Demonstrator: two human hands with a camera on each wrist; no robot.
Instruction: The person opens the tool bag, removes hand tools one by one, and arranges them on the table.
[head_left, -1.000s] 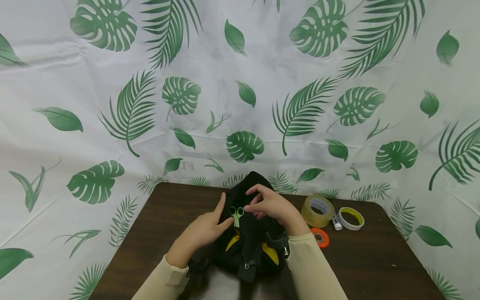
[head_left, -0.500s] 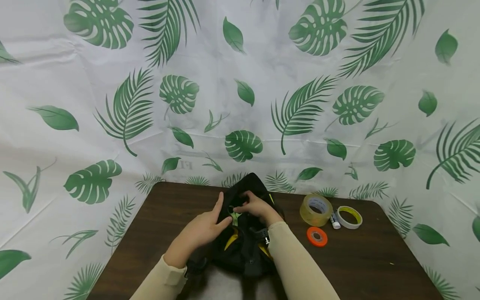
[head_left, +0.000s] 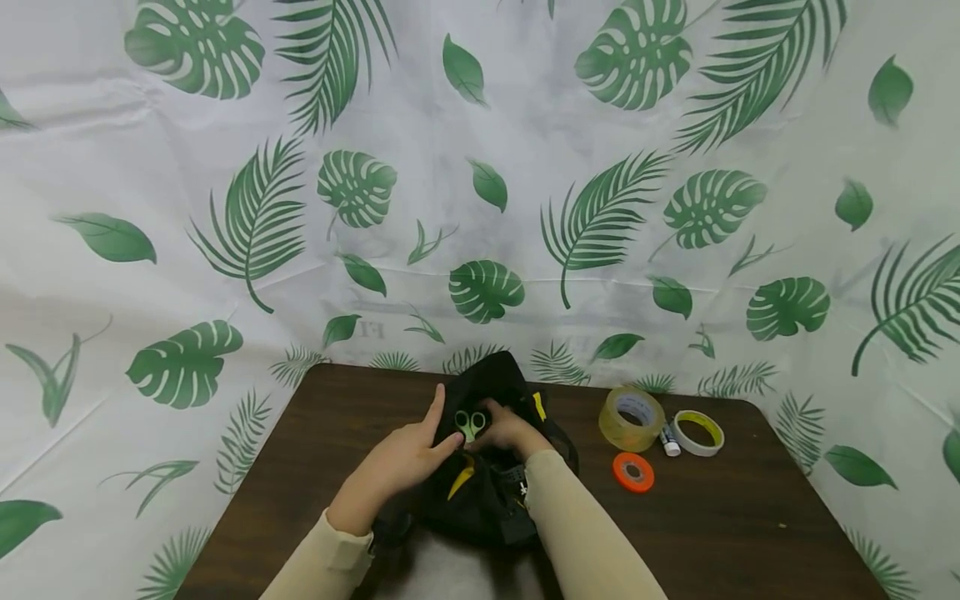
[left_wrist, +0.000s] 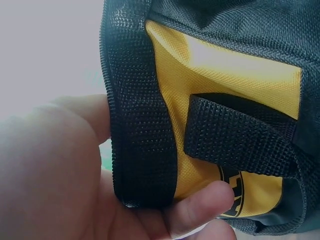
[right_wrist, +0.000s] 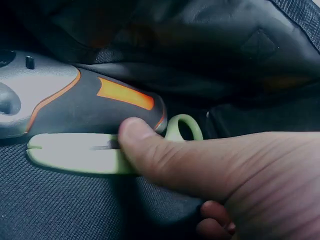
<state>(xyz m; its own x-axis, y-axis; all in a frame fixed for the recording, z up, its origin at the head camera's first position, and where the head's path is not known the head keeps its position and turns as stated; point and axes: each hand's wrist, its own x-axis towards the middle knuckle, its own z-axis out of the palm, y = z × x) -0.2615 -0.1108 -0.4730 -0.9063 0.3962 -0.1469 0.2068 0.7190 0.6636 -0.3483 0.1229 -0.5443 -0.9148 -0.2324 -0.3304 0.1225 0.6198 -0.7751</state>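
A black bag with yellow panels [head_left: 495, 512] lies upright on the table, its mouth spread. My left hand [head_left: 405, 458] holds the bag's left rim; in the left wrist view the zippered rim [left_wrist: 142, 125] sits between thumb and fingers. My right hand [head_left: 513, 432] is inside the bag, gripping pale green scissors [head_left: 470, 425]. In the right wrist view its thumb [right_wrist: 150, 150] lies across the scissors, whose blunt light-green end [right_wrist: 75, 154] points left; the fingers underneath are mostly hidden. Beside them lies a grey and black tool handle with an orange patch [right_wrist: 125, 94].
Right of the bag are a roll of clear packing tape [head_left: 632, 419], an orange ring-shaped roll [head_left: 633, 472], a small white tube [head_left: 670, 442] and a white tape roll [head_left: 698, 433]. A leaf-printed curtain [head_left: 480, 208] hangs behind the dark wooden table [head_left: 712, 533].
My right hand has moved left and down into the bag and taken hold of the scissors. My left hand stays at the bag's left rim.
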